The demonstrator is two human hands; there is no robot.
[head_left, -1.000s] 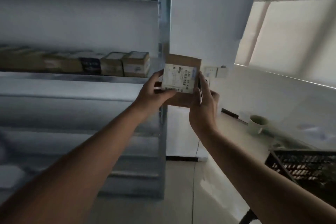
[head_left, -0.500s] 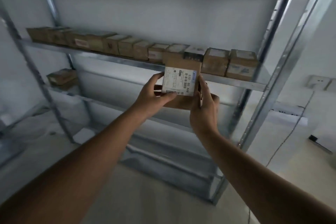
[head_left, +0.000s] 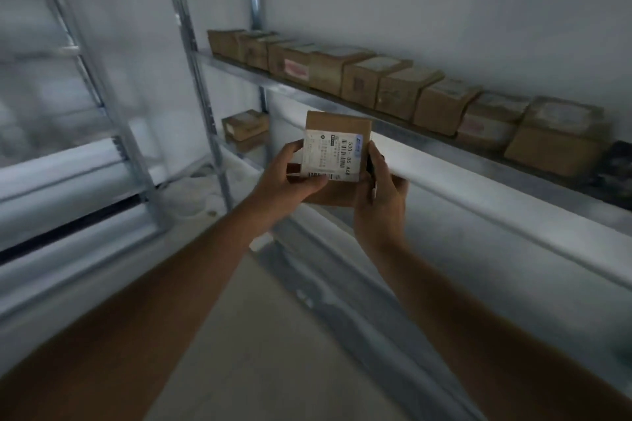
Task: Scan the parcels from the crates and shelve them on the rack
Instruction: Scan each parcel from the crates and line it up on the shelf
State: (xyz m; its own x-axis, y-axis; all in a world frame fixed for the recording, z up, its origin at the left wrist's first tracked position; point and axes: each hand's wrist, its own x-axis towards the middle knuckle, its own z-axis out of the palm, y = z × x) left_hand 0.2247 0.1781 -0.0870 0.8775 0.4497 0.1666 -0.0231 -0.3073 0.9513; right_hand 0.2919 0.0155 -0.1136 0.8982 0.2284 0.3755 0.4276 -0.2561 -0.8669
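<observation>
gripping a labelled parcel [head_left: 337, 147] in both hands, left [head_left: 290, 178] and right [head_left: 379, 198], before the rack's shelf edge [head_left: 478, 195]

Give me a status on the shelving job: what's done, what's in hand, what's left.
Done: a row of cardboard parcels already lines the upper shelf, with another parcel on the shelf below.
In hand: the left hand and right hand hold one labelled parcel before the rack.
Left: placing this one. No crates are in view, so the remaining count is unknown.

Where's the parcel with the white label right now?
Centre of the head view, the parcel is held between the left hand and right hand, in front of and below the shelf row of boxes.
</observation>
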